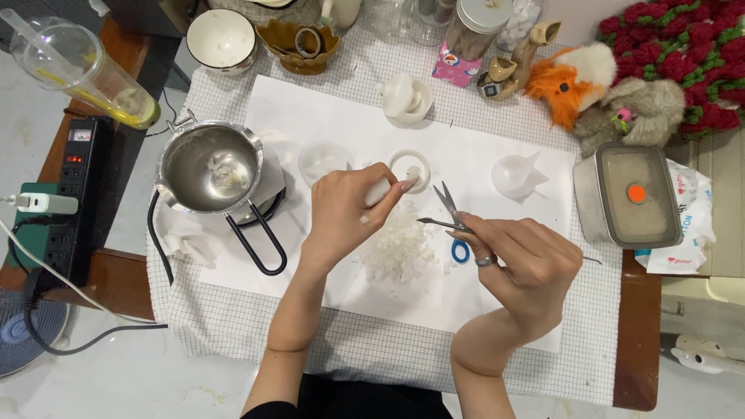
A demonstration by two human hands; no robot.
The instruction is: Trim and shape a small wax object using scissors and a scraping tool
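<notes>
**Wax block held over shavings, scissors open in right hand**

Left hand (345,213): closed around a short white waxy stick (382,191), its far end pointing toward the small round white mould (409,169) on the sheet. Fingers wrapped tight, nail tips visible at the stick's upper side.

Right hand (521,260): closed on small steel scissors with blue handle loops (451,219), blades parted, tips aimed toward the stick. Silver ring on one finger. One blue loop showing below the fingers.

Directly beneath and between both hands: loose heap of white wax shavings (397,250), lying on the large white paper sheet (310,116). Sheet spread over a white grid-patterned cloth (233,326).

Left of the left hand: round stainless-steel melting pot with black wire handle (211,169), a few white pieces in its bottom. Black power strip (74,194) further left, at the table edge.

On the sheet beyond the hands: shallow clear round dish (324,159) and translucent white star-edged mould (518,175). Right of the sheet: rectangular metal tin with clear lid and orange dot (630,198). Orange and grey plush toys (605,93) behind it.
</notes>
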